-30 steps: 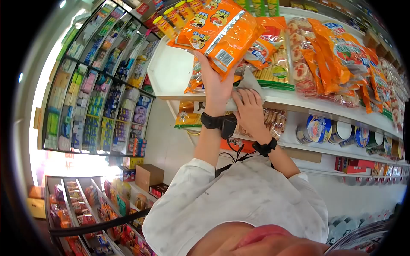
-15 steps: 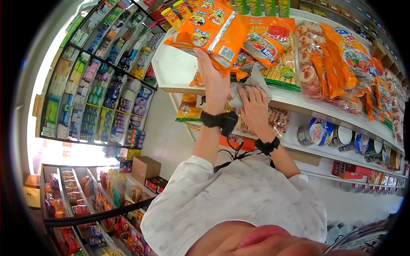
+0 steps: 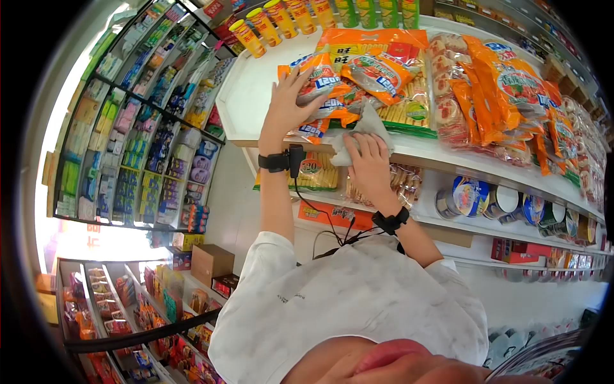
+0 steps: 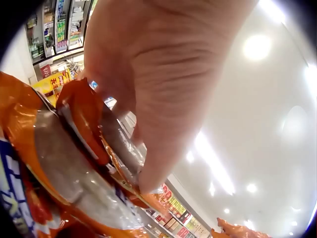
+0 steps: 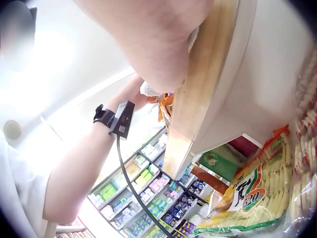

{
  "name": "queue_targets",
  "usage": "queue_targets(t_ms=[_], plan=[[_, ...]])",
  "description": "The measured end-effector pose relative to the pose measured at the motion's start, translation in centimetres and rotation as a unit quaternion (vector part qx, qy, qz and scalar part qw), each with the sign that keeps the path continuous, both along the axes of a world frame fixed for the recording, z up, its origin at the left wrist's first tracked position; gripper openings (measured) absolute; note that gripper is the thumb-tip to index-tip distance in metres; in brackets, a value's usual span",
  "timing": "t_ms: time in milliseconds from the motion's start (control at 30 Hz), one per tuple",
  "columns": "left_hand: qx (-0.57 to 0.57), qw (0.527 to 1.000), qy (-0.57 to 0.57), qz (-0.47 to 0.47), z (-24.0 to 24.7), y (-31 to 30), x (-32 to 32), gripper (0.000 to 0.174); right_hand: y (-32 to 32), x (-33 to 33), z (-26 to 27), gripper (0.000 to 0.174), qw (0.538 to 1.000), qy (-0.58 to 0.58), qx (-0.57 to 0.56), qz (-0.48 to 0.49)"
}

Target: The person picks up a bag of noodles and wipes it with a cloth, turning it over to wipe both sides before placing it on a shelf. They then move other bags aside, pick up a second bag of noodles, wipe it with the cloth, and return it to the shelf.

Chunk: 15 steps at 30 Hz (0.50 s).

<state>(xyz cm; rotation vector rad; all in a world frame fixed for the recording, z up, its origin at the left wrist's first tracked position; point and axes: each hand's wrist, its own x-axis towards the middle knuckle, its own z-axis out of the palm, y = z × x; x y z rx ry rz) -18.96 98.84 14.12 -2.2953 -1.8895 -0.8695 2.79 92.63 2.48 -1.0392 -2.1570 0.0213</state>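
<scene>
My left hand [image 3: 284, 109] grips an orange snack bag [image 3: 320, 77] on the shelf's pile. In the left wrist view the thumb lies against the crinkled edge of an orange bag [image 4: 74, 168], with the other fingers partly hidden behind it. My right hand [image 3: 369, 163] holds a bunched grey cloth [image 3: 371, 121] at the shelf's front edge, its fingers laid over the cloth. From the right wrist view, only a bit of the cloth [image 5: 148, 89] shows past the hand. Another orange bag [image 3: 384, 77] lies beside the first, on yellow packs of long biscuits [image 3: 416, 96].
The white shelf [image 3: 246, 96] has a wooden front edge [image 5: 198, 94]. Yellow canisters [image 3: 281, 19] and green canisters [image 3: 377, 13] line its back. More orange bags [image 3: 511, 89] are heaped to the right. Below are tubs [image 3: 470, 195] and a biscuit pack [image 5: 257, 188].
The raised orange bag with its barcode side showing has gone from view. My left hand has moved left onto a bag on the pile. The right hand stays with the cloth near the edge.
</scene>
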Motion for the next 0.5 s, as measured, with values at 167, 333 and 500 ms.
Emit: queue_targets(t_ms=[167, 333, 500], plan=[[0.043, 0.993, -0.058, -0.096, 0.8, 1.4, 5.9, 0.068, -0.1, 0.0, -0.5, 0.064, 1.0, 0.002, 0.012, -0.004], [0.027, 0.986, 0.047, -0.159, -2.4, 6.6, 12.3, 0.076, -0.2, 0.0, -0.9, 0.056, 1.0, -0.002, 0.019, -0.006], [-0.012, 0.975, 0.22, 0.009, -6.4, 9.5, 14.4, 0.074, 0.0, 0.2, -1.5, 0.048, 1.0, -0.001, 0.026, 0.004]])
